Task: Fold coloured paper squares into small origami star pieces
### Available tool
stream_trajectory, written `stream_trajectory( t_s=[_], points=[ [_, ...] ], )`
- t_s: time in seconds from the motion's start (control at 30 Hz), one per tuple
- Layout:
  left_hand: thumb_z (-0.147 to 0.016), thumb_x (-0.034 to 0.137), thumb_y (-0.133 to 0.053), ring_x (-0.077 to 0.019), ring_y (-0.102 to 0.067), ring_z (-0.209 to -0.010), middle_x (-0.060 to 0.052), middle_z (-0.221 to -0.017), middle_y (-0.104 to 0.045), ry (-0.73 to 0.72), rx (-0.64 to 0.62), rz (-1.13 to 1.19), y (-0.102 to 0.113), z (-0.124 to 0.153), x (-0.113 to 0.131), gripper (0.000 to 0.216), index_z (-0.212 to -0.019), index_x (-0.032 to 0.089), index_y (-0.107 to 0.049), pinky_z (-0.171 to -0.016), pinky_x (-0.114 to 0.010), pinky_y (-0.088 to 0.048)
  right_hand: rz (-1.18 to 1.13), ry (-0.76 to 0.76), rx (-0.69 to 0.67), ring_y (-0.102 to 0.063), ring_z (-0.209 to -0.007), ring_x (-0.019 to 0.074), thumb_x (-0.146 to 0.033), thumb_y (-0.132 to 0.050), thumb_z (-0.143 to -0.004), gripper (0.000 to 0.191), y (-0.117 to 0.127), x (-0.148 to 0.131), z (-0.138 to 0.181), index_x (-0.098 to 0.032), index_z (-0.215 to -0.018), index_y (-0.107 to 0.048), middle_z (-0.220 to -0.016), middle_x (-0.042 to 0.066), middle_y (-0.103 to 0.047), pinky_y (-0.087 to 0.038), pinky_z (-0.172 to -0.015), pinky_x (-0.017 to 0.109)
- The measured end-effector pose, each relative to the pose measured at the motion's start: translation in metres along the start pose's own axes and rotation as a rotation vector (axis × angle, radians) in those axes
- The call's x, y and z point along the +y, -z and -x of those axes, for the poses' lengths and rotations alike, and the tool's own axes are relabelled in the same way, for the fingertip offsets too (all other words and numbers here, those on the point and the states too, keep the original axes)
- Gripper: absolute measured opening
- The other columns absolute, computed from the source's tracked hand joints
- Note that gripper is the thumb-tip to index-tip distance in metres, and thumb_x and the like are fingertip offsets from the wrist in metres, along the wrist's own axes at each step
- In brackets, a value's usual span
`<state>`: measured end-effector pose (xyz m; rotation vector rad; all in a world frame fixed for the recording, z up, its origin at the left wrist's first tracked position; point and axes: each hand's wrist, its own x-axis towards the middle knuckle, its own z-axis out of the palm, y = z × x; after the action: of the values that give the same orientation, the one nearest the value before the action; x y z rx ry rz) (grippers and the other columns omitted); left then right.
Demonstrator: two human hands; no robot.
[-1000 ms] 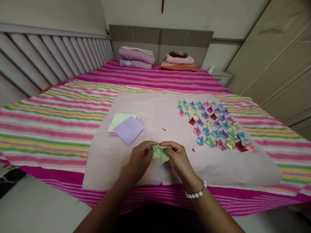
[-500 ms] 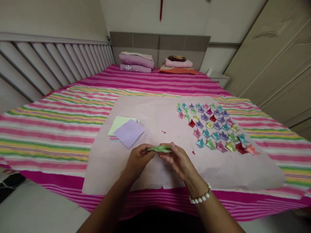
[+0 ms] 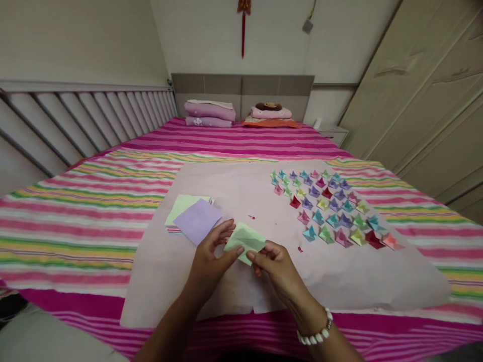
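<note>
A folded pale green origami paper [image 3: 247, 241] is held up in front of me, above the large white sheet [image 3: 162, 286]. My right hand [image 3: 277, 264] pinches its right and lower edge between thumb and fingers. At the left edge is my left hand [image 3: 213, 251], its thumb on the paper's lower part and its fingers curled by the upper left side. Just beyond that hand, a purple paper square [image 3: 198, 218] overlaps a stack of coloured squares with a light green one [image 3: 181, 206] on top.
Rows of small folded paper boats [image 3: 332, 221] in several colours cover the right of the sheet. Tiny red scraps [image 3: 300, 249] lie near the middle. Beneath is a striped bedspread [image 3: 86, 211]; folded bedding [image 3: 209, 113] sits at the headboard. A railing [image 3: 90, 120] runs along the left.
The green paper has turned from edge-on to showing its broad face. My left fingers have opened up around its left side, and my right thumb has moved to its lower edge. The view has tilted up.
</note>
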<state>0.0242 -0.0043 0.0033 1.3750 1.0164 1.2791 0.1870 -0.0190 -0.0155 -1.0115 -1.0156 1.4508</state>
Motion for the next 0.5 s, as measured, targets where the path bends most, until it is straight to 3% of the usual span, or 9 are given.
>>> stream_trajectory(
  t_s=[0.23,0.5],
  points=[
    [-0.075,0.02,-0.071,-0.0235,-0.054,-0.117,-0.008,-0.119,-0.06,-0.168,-0.016,0.03,-0.0026,-0.0008,-0.0014,0.02,-0.095,0.024,-0.072,-0.095,-0.036,-0.046,-0.017,0.025,0.006,-0.046,-0.039,0.0075,-0.031,-0.078,-0.066,0.02,-0.0017,-0.0025,0.003,-0.016,-0.073,-0.067,-0.045,-0.005,-0.055,-0.035,-0.044,0.02],
    [-0.077,0.013,-0.067,-0.0258,-0.047,-0.127,-0.008,-0.142,-0.045,-0.126,-0.204,0.092,-0.0007,0.0073,0.0032,0.014,-0.085,0.023,-0.073,-0.099,-0.036,-0.044,-0.08,0.059,0.035,-0.05,-0.044,0.01,-0.028,-0.075,-0.068,0.014,-0.0015,-0.0022,0.002,-0.017,-0.076,-0.069,-0.052,-0.003,-0.06,-0.039,-0.046,0.022]
  ],
)
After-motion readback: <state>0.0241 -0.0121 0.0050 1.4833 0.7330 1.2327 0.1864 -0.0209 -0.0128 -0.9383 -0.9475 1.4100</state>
